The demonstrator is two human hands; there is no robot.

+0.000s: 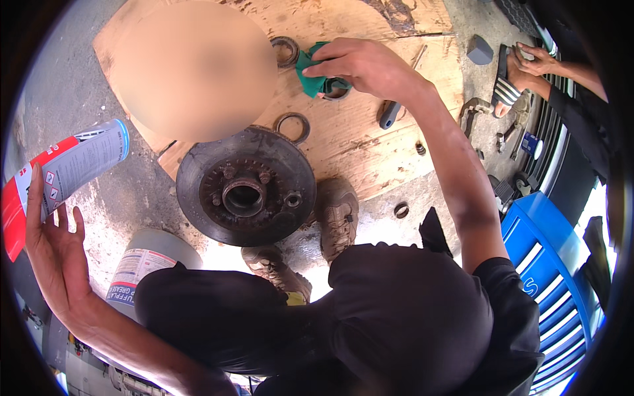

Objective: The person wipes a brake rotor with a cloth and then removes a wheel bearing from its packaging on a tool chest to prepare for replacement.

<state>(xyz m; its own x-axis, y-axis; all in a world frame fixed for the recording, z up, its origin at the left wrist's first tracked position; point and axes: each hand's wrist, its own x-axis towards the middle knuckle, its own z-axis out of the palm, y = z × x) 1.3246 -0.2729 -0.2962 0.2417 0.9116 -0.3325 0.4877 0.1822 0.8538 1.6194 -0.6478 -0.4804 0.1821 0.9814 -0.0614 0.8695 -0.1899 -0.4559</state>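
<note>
My left hand (63, 264) reaches up at the far left. One finger lies across a tilted red and grey cylindrical can (82, 158) with a blue rim; the others curl at its lower side. Over the cardboard (389, 138), my right hand (363, 63) grips a green cloth (309, 74), pressed against a dark metal ring (338, 90). Other rings, a thick one (284, 51) and a thinner one (292, 128), rest close by. A brake disc with hub (246, 186) lies in front of my boots.
A dark-handled screwdriver (389, 115) lies on the cardboard. At the lower left stands a grey tub (155, 257); a blue plastic chair (545, 244) is at the right. Another person's hand (538, 59) and sandalled foot (508, 79) show at upper right. A blurred round patch hides the upper left.
</note>
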